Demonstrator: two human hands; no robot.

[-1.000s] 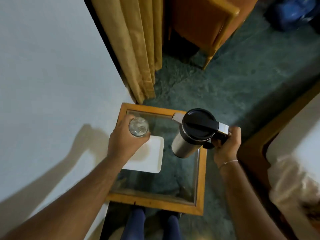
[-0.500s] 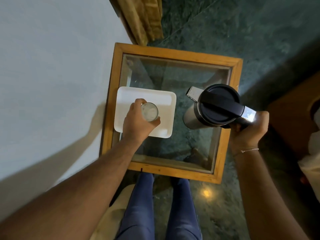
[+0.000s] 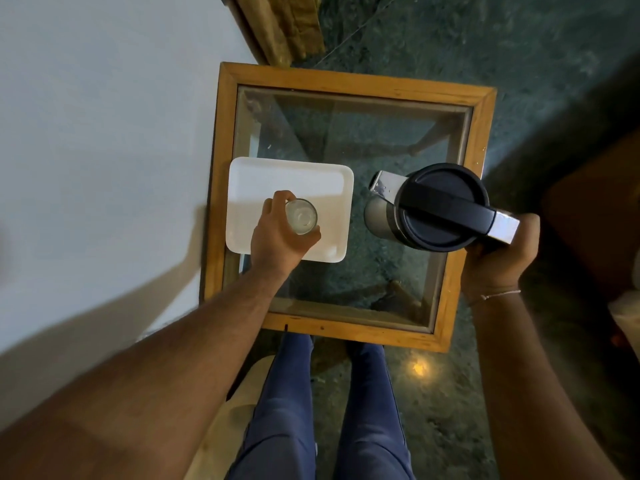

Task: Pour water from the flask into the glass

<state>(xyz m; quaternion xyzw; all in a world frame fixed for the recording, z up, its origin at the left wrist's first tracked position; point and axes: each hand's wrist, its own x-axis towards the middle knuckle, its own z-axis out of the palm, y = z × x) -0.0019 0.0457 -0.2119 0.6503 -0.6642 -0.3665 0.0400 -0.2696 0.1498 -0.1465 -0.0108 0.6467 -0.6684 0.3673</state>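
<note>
A steel flask with a black lid and a silver spout pointing left is over the right side of a small glass-topped table; my right hand grips its handle. A clear drinking glass stands upright on a white rectangular tray, seen from above. My left hand wraps around the glass from its left and near sides. The flask is upright, a short gap right of the glass, with its lid on. Whether the glass holds water is unclear.
The table has a wooden frame around clear glass, with dark green floor showing through. A pale wall runs along the left, a yellow curtain hangs at the top. My legs in blue trousers are below the table's near edge.
The view has tipped down onto the table. The glass has come down onto the white tray with my left hand around it. The flask stays upright in my right hand.
</note>
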